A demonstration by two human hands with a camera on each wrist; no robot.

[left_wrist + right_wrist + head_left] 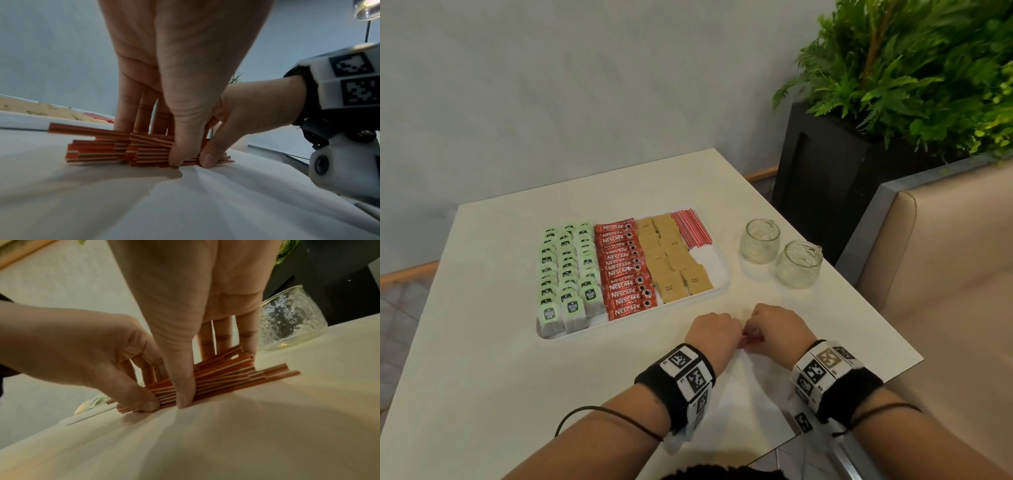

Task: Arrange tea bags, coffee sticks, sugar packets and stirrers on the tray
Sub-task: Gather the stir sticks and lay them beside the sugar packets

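Observation:
A white tray [544,335] holds rows of green tea bags [566,270], red coffee sticks [625,270], brown sugar packets [671,260] and, at its far right, red-and-white stirrers [691,228]. In front of the tray, a loose bundle of stirrers [751,337] lies on the table between my hands. My left hand [714,334] pinches the bundle [102,149], thumb in front and fingers behind. My right hand [777,325] pinches its other half [226,374] the same way. The stirrer ends are uneven.
Two empty textured glass jars [759,240] [798,263] stand right of the tray; one jar [287,321] is just beyond my right hand. A black planter [825,178] and a beige bench [945,257] flank the table's right edge.

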